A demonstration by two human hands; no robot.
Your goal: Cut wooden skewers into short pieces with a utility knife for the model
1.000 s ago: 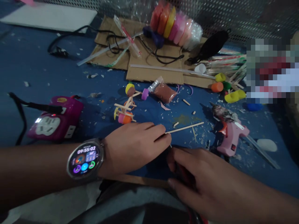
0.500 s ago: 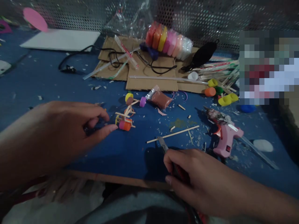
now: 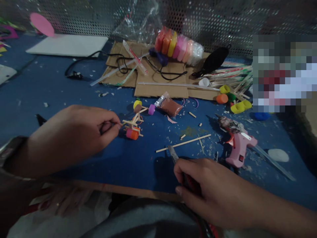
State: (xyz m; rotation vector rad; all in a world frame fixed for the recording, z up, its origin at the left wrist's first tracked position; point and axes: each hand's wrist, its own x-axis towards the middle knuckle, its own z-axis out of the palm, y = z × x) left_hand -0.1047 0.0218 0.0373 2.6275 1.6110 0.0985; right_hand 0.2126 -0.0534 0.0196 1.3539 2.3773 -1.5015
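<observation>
My left hand [image 3: 84,132] is closed in a pinch at the left end of a small model [image 3: 133,127] made of thin sticks and coloured bottle caps, and its fingertips touch the model's stick. My right hand [image 3: 208,188] is wrapped round the red handle of a utility knife [image 3: 173,153], whose blade points up and away near the table's front edge. A long thin wooden stick [image 3: 183,142] lies loose on the blue table [image 3: 138,158] just beyond the blade.
A pink hot glue gun [image 3: 237,145] lies right of the stick. Farther back are cardboard sheets [image 3: 158,82], a brown powder packet [image 3: 169,105], loose coloured caps [image 3: 230,97], a stack of coloured foam pieces [image 3: 178,43], straws and black cables. Wood scraps litter the table.
My left hand let go of the long stick, swung left and pinched onto the cap-and-stick model. The right hand has kept the knife near the front edge.
</observation>
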